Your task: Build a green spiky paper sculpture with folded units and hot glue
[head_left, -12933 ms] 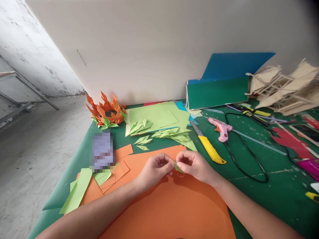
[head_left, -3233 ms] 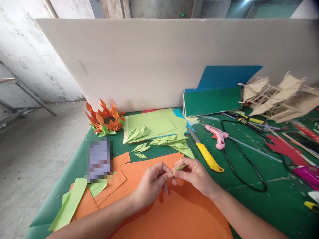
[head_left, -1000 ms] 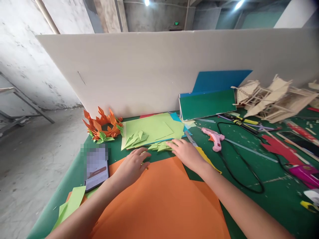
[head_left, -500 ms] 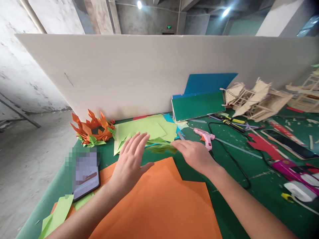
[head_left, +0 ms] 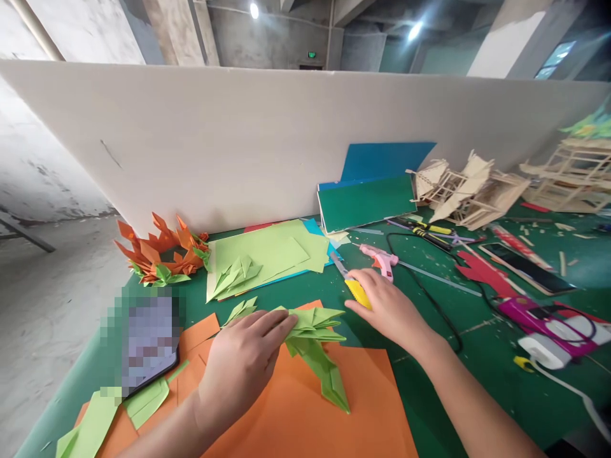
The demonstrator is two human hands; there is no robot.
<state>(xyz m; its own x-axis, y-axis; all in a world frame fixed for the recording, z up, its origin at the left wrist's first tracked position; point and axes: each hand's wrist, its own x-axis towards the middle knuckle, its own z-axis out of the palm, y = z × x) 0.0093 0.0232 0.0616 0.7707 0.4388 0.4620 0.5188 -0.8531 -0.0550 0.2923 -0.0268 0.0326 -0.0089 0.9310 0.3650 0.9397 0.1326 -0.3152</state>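
Observation:
My left hand (head_left: 248,356) is closed around the end of a folded green paper leaf piece (head_left: 317,324), whose pointed parts stick out to the right and downward over the orange paper (head_left: 367,375). On the right, my right hand (head_left: 384,302) grips the yellow handle of a utility knife (head_left: 357,292); its blade end points up and left toward the green sheets. Other folded green leaves (head_left: 238,273) lie on the light green paper (head_left: 277,248), and one more sits just behind my left hand.
An orange and green folded-paper crown-like ring (head_left: 165,251) stands at the far left, near a phone (head_left: 150,343). Beyond the knife lie a pink glue gun (head_left: 379,259) and its cable. Wooden stick models (head_left: 470,194) and a magenta power strip (head_left: 539,324) occupy the right.
My left hand, spread open before, has closed on the green leaf piece and come nearer. My right hand has left the green paper and taken hold of the utility knife.

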